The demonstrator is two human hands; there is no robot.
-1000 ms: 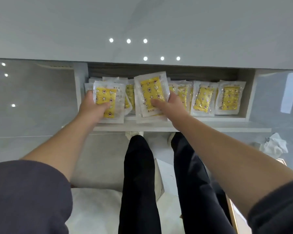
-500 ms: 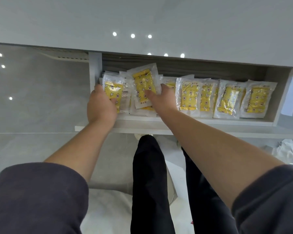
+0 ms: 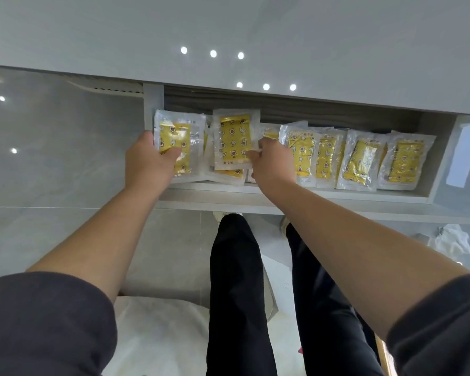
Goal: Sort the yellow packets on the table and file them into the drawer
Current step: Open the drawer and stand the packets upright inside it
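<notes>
Filing into the open drawer (image 3: 364, 198), both hands busy.
My left hand (image 3: 147, 161) grips the leftmost packet (image 3: 178, 147) against the drawer's left wall, thumb curled across its front. Next along, my right hand (image 3: 272, 164) has its fingers pinching the raised packet (image 3: 235, 139) by a lower corner. Further right, the other packets (image 3: 358, 161) stand overlapping in a row under the counter (image 3: 228, 28).

Fingers of the left hand (image 3: 149, 161) hidden behind the leftmost packet (image 3: 175, 142). Packets under the centre packet (image 3: 235, 139) mostly covered. Print too small to read. Rear of drawer (image 3: 282, 192) hidden under tabletop (image 3: 255, 23).
</notes>
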